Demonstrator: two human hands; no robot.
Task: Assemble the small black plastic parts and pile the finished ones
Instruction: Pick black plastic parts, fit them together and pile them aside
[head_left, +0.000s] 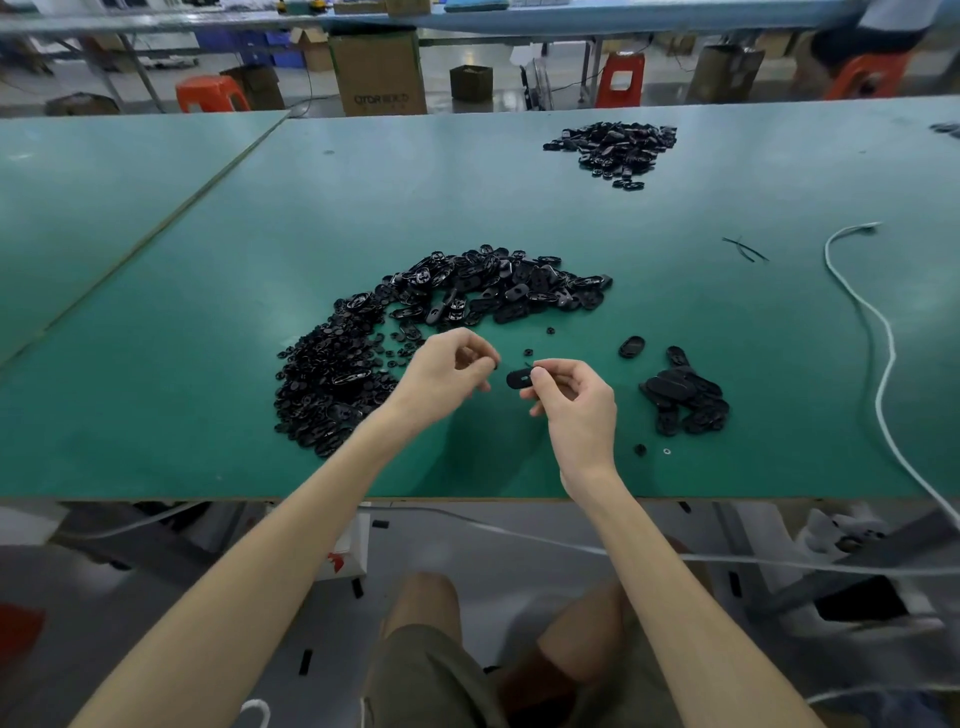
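My right hand pinches a black oval plastic part between thumb and forefinger, just above the green table. My left hand is a short way to its left, fingers curled, pinching a very small black piece at the fingertips. A wide heap of loose black parts curves behind and left of my hands. A small pile of black parts lies to the right of my right hand.
Another heap of black parts sits far back on the table. A white cable snakes along the right side. A few stray pieces lie near the front edge. Boxes and orange stools stand beyond the table.
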